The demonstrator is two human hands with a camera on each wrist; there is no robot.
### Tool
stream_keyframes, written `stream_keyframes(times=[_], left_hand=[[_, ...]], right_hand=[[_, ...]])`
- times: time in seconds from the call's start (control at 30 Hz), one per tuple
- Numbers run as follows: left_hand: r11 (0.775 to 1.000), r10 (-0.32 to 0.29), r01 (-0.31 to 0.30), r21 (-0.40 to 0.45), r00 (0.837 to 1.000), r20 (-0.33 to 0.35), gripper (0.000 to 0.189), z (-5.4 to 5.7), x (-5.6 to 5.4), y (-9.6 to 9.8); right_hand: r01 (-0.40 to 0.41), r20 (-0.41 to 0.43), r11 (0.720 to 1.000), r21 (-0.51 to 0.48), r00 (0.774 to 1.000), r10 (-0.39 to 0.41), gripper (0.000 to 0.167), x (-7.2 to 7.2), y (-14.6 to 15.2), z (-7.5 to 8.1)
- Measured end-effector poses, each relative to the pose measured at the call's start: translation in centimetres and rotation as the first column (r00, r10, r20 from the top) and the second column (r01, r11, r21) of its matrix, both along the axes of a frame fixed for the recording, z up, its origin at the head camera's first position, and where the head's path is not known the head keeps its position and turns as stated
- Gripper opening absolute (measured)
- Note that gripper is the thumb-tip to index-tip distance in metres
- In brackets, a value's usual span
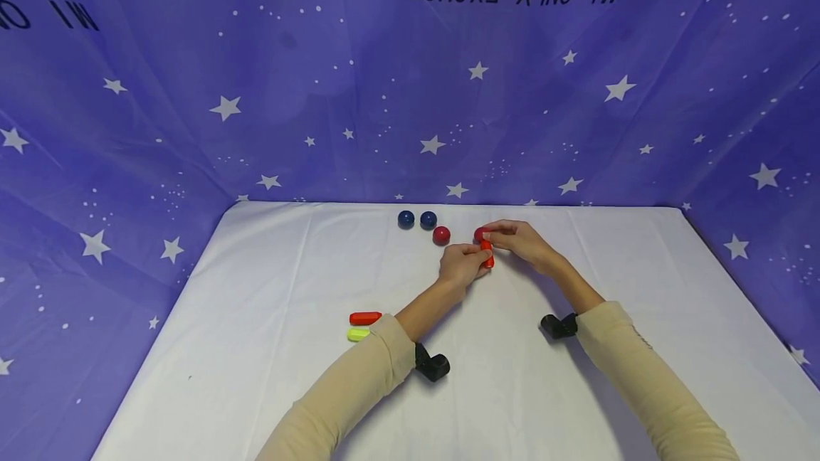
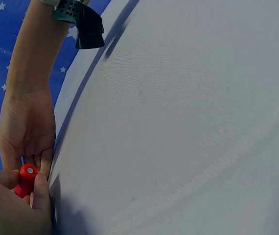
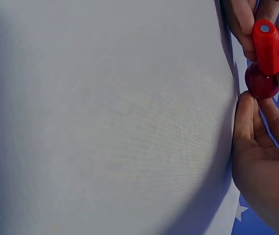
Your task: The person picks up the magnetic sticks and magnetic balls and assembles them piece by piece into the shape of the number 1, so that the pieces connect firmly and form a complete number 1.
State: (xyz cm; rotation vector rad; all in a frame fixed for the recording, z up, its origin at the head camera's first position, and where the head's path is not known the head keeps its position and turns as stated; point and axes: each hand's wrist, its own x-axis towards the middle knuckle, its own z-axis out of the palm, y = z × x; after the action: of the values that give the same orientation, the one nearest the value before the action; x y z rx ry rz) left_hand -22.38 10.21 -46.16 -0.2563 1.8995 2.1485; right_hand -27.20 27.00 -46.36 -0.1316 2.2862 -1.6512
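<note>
Between the thumb and fingers of my left hand (image 1: 460,263) is a stubby red highlighter (image 1: 489,261), its end with a pale dot facing the left wrist camera. My right hand (image 1: 524,242) holds a dark red ball (image 3: 260,84) by its fingertips. In the right wrist view the highlighter (image 3: 267,46) stands right against the ball, overlapping part of it. Both hands are close together over the far part of the white table. Left of them sits a second red ball (image 1: 441,235).
Two dark blue balls (image 1: 406,220) stand near the table's back edge. Another red highlighter (image 1: 365,318) and a yellow-green one (image 1: 358,334) lie by the left sleeve (image 1: 392,347), which partly covers them. Purple star-patterned cloth (image 1: 359,91) hangs behind the white table (image 1: 256,375) and at both sides.
</note>
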Motion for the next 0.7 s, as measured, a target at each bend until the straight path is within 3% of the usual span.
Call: stream_keyframes(times=[0.37,0.7], left_hand=[[1.000,-0.005,0.005,-0.004,1.000,0.000,0.013,0.16,0.12,-0.10],[0.998,0.002,-0.002,-0.058,1.000,-0.006,0.011,0.06,-0.01,0.02]], right_hand=[[0.001,0.021,1.000,-0.017,1.000,0.000,0.051,-0.15,0.16,0.03],[-0.002,0.011,1.000,-0.021,1.000,0.003,0.050,-0.31,0.27,-0.13]])
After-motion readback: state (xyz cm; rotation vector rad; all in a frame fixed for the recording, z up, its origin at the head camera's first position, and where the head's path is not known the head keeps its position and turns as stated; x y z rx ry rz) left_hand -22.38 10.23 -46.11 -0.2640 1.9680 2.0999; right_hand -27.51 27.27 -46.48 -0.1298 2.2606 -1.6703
